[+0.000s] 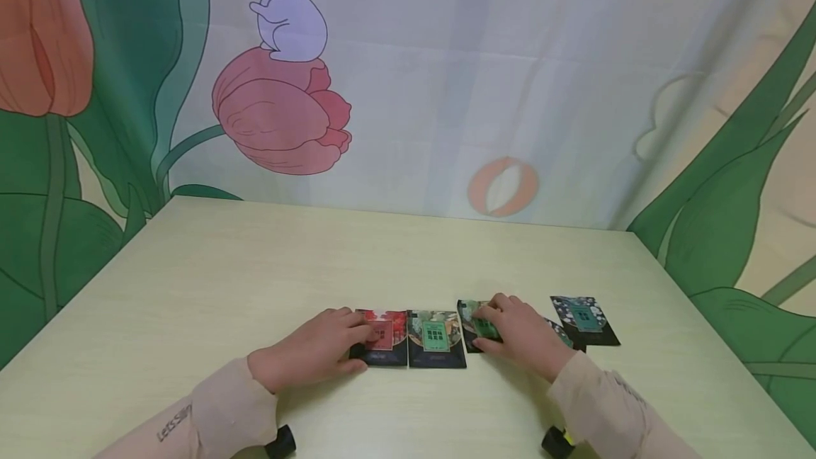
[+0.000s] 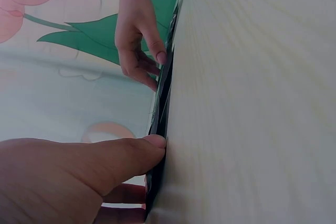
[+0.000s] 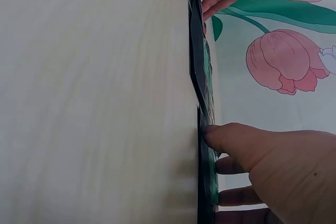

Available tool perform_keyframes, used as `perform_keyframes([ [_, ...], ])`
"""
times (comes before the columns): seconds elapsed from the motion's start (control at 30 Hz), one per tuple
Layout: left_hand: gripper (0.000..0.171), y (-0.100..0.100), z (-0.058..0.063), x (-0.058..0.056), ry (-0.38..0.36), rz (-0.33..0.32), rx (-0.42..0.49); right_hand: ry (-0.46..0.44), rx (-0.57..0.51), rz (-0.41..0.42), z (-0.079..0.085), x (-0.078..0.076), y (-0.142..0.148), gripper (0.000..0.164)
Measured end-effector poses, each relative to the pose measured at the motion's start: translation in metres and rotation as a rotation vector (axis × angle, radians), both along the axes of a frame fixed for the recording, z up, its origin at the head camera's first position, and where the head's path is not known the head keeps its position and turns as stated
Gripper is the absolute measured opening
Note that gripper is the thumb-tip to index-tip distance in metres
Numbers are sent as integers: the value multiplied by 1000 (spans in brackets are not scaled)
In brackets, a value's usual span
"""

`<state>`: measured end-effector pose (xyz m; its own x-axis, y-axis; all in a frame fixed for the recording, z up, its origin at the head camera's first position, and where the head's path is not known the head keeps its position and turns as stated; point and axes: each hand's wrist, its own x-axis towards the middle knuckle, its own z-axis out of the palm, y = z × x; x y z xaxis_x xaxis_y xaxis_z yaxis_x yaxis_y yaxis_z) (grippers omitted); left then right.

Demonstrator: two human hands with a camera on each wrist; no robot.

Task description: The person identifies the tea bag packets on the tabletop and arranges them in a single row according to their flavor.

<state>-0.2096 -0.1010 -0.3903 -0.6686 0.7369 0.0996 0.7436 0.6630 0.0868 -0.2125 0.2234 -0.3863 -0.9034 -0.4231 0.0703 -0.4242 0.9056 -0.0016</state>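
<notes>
Several flat printed sachets lie in a rough row on the pale table. With fingertips on its face and the thumb at its near edge, my left hand (image 1: 319,347) touches the red sachet (image 1: 397,338) at the row's left end. Beside that lies a sachet with a light-green label (image 1: 436,338). My right hand (image 1: 525,335) rests its fingers and thumb on a dark-green sachet (image 1: 468,317), partly covering it. Another sachet (image 1: 559,333) is mostly hidden behind this hand. A flowered sachet with a teal label (image 1: 585,317) lies tilted at the far right.
The table (image 1: 255,253) reaches back to a printed curtain (image 1: 414,126) with tulips and a white animal. Black straps or devices (image 1: 280,441) show under both cuffs at the table's front.
</notes>
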Motion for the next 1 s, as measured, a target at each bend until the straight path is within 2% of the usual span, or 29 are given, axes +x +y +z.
perform_keyframes([
  [1.0,37,1,1,0,1,-13,3,-11,-2,-5,2,18,-2,39],
])
